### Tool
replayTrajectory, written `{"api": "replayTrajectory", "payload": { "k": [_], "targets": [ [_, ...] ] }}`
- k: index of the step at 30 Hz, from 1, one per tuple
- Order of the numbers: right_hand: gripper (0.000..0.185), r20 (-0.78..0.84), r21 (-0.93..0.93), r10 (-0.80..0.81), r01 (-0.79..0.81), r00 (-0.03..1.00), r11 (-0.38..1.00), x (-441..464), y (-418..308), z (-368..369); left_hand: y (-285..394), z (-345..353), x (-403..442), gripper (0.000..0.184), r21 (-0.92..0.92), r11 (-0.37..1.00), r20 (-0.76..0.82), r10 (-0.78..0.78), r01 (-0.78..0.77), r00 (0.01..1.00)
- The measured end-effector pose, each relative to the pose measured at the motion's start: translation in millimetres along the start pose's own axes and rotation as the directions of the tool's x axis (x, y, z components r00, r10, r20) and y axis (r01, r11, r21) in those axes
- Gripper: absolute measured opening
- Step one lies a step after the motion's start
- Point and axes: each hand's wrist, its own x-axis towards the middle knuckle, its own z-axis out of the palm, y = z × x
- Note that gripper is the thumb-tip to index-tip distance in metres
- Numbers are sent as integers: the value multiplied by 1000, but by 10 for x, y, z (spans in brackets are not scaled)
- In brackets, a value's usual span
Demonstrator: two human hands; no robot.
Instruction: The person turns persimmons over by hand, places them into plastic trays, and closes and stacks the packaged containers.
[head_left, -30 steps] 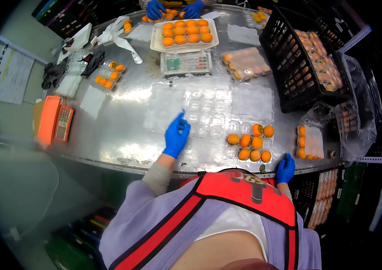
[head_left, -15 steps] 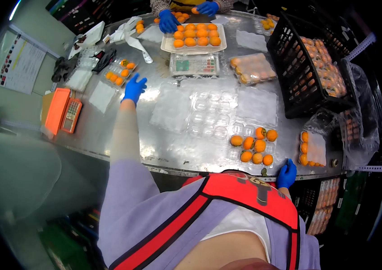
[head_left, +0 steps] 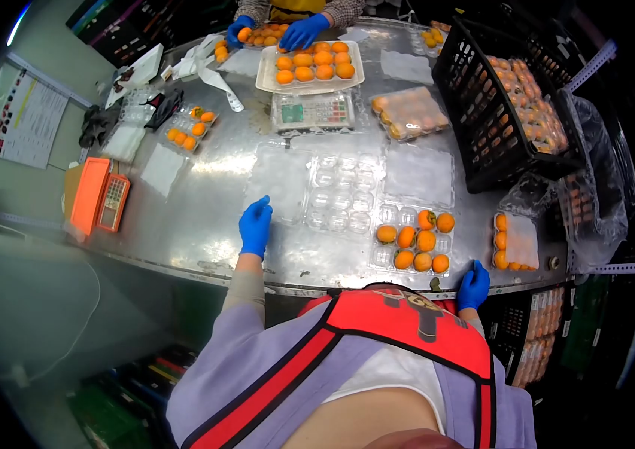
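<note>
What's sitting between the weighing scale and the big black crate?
A clear pack of orange fruit lies on the metal table between the scale and the black crate, as the head view shows.

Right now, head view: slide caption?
Blue-gloved left hand and right hand at a metal table, a clear tray partly filled with orange fruit between them.

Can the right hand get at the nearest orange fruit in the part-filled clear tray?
Very likely yes. The right hand is at the table's front edge, just right of that fruit; only bare metal and the low rim of the tray seem to lie between.
</note>
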Motion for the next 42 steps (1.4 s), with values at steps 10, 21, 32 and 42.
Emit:
{"api": "replayTrajectory", "payload": {
  "k": [10, 21, 32, 42],
  "targets": [
    [30, -10, 7, -4, 4, 1000, 1000, -1, -2, 9, 318, 324, -188, 27, -91, 991, 70, 104, -97, 992],
    [30, -24, 22, -2, 3, 1000, 1000, -7, -1, 10, 550, 812, -1282, 22, 174, 820, 644, 324, -545, 693],
    [30, -30, 12, 39, -39, 999, 999, -25, 30, 36, 315, 858, -1302, 22, 105, 842, 664, 337, -530, 667],
    [29, -28, -5, 22, -23, 999, 1000, -20, -34, -4, 524, 862, -1265, 24, 242, 875, 731, 120, -420, 672]
  ]
}}
